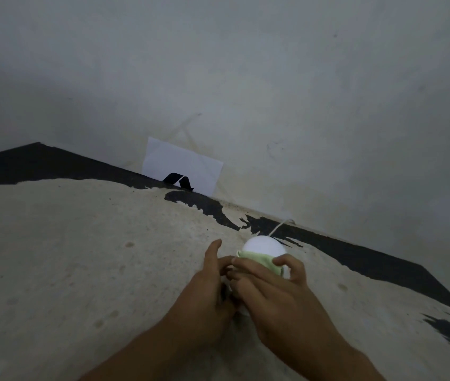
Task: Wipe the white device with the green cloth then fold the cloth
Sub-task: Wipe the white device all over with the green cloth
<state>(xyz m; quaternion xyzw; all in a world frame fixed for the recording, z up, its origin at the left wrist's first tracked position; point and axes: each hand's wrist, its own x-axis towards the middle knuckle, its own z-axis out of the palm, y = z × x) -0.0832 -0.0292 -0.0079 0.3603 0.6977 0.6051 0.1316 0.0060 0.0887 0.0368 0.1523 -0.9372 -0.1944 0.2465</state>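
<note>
A round white device [263,245] sits on the worn pale surface, with a thin white cord running from it up toward the wall. The light green cloth [262,260] is pressed against its near side. My right hand [270,287] grips the cloth, thumb on top at the right. My left hand [210,281] is beside it on the left, its fingers curled against the device's lower left side and the thumb pointing up. The lower part of the device is hidden behind both hands.
A white sheet of paper [182,166] with a black mark leans against the grey wall at the back. The surface [80,257] is pale with peeling black patches along its far edge and at the right.
</note>
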